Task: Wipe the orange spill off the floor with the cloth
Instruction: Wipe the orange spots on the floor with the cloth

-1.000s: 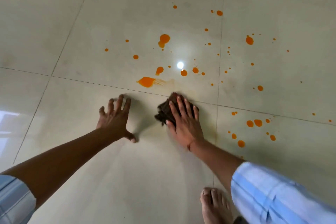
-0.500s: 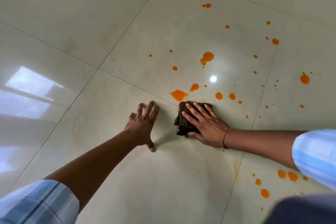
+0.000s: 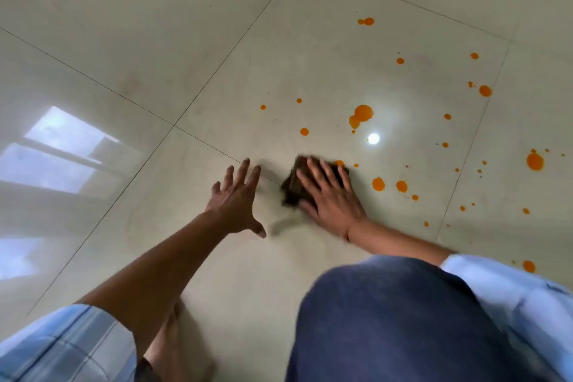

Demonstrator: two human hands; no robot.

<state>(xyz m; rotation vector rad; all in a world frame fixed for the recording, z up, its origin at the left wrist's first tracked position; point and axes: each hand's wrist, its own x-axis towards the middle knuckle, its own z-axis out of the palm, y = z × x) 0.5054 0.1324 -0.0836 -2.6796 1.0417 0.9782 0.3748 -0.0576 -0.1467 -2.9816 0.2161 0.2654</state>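
A dark brown folded cloth (image 3: pixel 291 187) lies on the glossy cream floor tiles (image 3: pixel 279 49). My right hand (image 3: pixel 330 195) presses flat on it with straight fingers. Orange spill (image 3: pixel 361 113) is scattered as several drops and blobs beyond and right of the cloth, with one small drop (image 3: pixel 339 162) at the cloth's far edge. My left hand (image 3: pixel 237 198) rests flat on the floor to the left of the cloth, fingers spread, holding nothing.
My knee in dark blue trousers (image 3: pixel 403 319) fills the lower right. A bare foot (image 3: pixel 173 347) shows under my left forearm. Grout lines cross the tiles, and a window reflection (image 3: pixel 55 146) glares at the left.
The cloth under my right hand has slid forward over the large orange blob near the grout line, which no longer shows. My view shifted and my knee came into the frame.
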